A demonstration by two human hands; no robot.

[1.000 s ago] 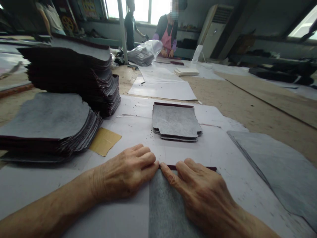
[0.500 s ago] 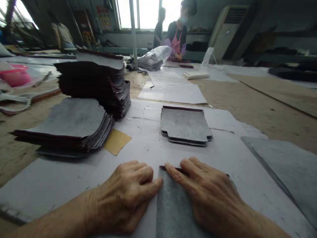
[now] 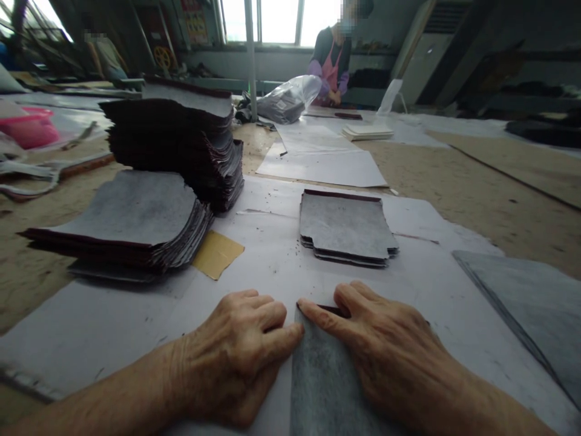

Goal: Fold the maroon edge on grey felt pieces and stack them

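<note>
Grey sheet [image 3: 324,375], dark-edged, lying flat

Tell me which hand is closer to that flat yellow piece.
Left. The left hand is on the near side of the yellow piece, apart from it; the right hand is farther off to the right, on the grey sheet.

Bright window [image 3: 280,21] top centre, dim light indoors. Grey wall [image 3: 290,60] below it, thin metal pole [image 3: 251,66] in front. Tall pale unit [image 3: 423,57] with vent grille [image 3: 447,18] upper right. Tan tabletop [image 3: 422,181] mid-right.
</note>
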